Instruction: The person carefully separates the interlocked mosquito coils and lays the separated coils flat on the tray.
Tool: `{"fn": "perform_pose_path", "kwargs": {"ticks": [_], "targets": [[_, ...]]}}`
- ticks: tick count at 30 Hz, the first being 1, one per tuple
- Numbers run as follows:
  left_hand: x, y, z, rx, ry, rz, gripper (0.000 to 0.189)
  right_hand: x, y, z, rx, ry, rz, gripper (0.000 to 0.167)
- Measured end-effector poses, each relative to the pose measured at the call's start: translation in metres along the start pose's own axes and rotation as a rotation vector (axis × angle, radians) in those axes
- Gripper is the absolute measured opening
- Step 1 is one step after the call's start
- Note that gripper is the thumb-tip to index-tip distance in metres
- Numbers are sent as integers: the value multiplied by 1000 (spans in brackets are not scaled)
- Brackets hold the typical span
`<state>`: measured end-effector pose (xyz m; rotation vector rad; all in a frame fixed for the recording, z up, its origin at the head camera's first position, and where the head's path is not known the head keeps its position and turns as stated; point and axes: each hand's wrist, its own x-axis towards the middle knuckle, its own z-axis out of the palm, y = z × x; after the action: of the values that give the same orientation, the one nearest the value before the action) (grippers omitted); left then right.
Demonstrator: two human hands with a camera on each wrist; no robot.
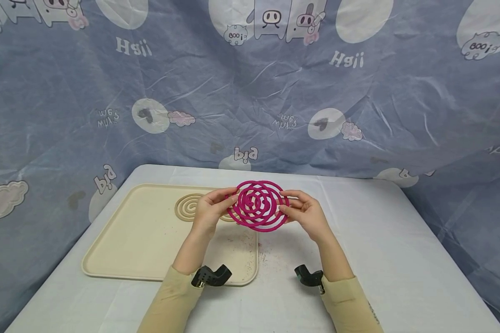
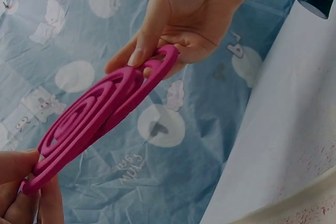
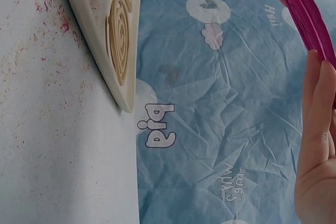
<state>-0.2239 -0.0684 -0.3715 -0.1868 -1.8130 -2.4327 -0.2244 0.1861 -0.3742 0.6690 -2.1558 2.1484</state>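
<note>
Over the tray's right edge, two overlapping magenta mosquito coils (image 1: 256, 213) are held up between my hands. My left hand (image 1: 208, 210) pinches their left rim between thumb and fingers. On the opposite side, my right hand (image 1: 310, 216) grips the outer rings, thumb in front and fingers behind. The left wrist view shows the coils (image 2: 79, 111) edge-on and tilted, the two spirals offset from each other. A tan coil (image 1: 186, 207) lies flat on the tray behind my left hand, and a second tan coil (image 1: 230, 218) is partly hidden by that hand and the magenta coils.
A cream tray (image 1: 141, 249) with a raised rim lies on the left of the white-covered table (image 1: 379, 259). Reddish crumbs (image 3: 65, 25) are scattered on the tray and the cloth beside it. A blue patterned curtain (image 1: 241, 92) hangs behind the table.
</note>
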Motion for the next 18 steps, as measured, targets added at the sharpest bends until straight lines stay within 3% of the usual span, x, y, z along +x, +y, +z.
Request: {"fn": "perform_pose_path", "kwargs": {"ticks": [10,18], "targets": [[-2,4,-6,17,4,-17,28,0,3,0,1,-25,11,38],[-2,14,-30,72,42,-27,32,2,6,2,26,-33,26,39]]}}
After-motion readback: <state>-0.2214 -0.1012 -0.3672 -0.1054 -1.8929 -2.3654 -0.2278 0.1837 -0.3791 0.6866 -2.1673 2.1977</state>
